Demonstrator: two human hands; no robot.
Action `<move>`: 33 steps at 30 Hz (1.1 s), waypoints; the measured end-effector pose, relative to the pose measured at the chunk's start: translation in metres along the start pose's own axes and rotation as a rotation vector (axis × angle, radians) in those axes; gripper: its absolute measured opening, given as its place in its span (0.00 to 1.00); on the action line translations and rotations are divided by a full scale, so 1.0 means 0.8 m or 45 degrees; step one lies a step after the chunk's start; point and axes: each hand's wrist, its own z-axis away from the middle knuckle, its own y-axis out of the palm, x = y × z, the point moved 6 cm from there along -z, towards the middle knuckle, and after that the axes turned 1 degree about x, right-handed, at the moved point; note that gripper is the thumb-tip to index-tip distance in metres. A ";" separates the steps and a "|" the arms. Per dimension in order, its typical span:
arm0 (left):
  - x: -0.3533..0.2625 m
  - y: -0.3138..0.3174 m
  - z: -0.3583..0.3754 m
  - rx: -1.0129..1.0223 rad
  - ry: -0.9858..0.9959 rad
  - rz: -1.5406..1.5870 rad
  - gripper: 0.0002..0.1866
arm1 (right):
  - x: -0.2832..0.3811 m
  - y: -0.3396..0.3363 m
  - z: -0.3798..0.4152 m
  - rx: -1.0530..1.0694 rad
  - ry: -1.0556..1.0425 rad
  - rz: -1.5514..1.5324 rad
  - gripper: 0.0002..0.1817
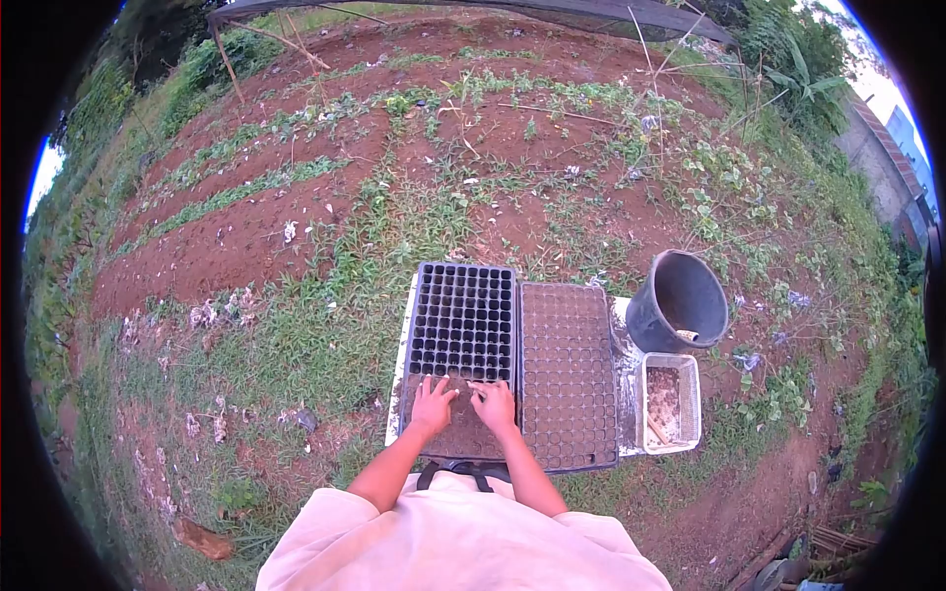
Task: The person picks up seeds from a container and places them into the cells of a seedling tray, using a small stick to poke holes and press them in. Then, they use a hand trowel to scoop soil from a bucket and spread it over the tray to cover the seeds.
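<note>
A black seedling tray (465,325) has bare cells in its far part, while dark soil (463,433) covers its near part. Over the left of that soil lies my left hand (432,406), fingers apart and fingertips at the border with the bare cells. My right hand (493,406) is at the same border on the right, its thumb and fingers drawn together. Whatever they hold, if anything, is too small to make out. Beside this tray stands a second seedling tray (567,374), its cells filled with brown soil.
Right of the trays, a dark bucket (655,310) leans with its mouth tilted, above a white tub (670,404) holding some soil and a small stick. A white board (628,394) lies under the trays. Grass and planted soil rows surround them.
</note>
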 end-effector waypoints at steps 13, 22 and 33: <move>0.000 -0.004 0.004 0.026 0.007 -0.013 0.23 | 0.002 0.002 0.003 -0.005 0.071 -0.045 0.15; 0.002 -0.004 0.002 -0.023 0.021 0.019 0.23 | 0.000 -0.001 0.006 -0.044 0.020 -0.080 0.15; 0.000 -0.005 0.003 -0.034 0.003 0.019 0.22 | 0.000 -0.003 0.009 -0.089 -0.012 -0.110 0.15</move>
